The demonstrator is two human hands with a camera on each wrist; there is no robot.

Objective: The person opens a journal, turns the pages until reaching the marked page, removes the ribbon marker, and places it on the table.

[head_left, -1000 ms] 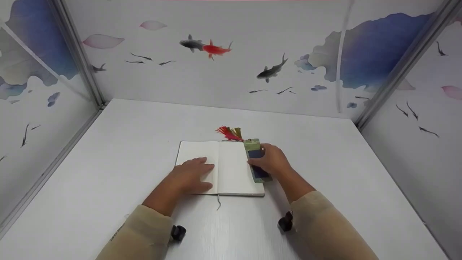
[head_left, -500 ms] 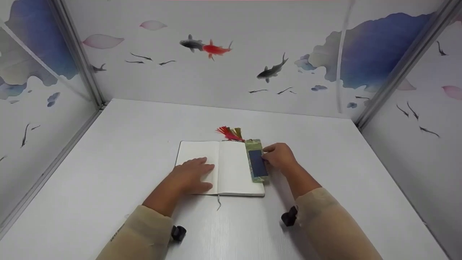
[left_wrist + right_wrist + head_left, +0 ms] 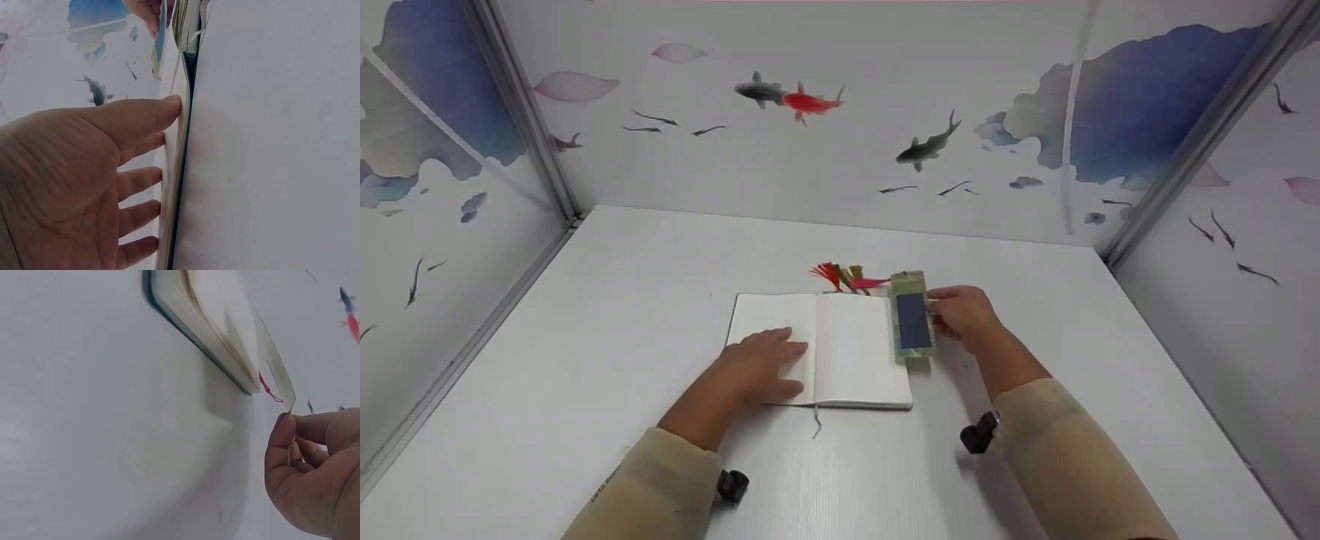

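Note:
An open notebook (image 3: 855, 352) with blank pages lies on the white table. My left hand (image 3: 757, 365) rests on its left page, fingers spread; the left wrist view shows the thumb (image 3: 152, 115) and fingertips against the paper. By its right edge, my right hand (image 3: 966, 315) pinches a green bookmark (image 3: 913, 321) with a dark blue panel. The bookmark is raised over the right page's outer edge; in the right wrist view this thin card (image 3: 278, 365) is seen nearly edge-on between thumb and finger. A pink tassel (image 3: 871, 283) trails left from its top end.
Red tassel strands (image 3: 826, 274) and gold-green ones (image 3: 853, 276) lie behind the notebook's top edge. A thin ribbon (image 3: 817, 424) hangs from the spine at the bottom. Walls printed with fish enclose the white table (image 3: 607, 315) at the back and both sides.
The right hand's grip has shifted from across the bookmark to its right edge. It has lifted the bookmark rightward and away from me, the pink tassel following. The left hand stays put.

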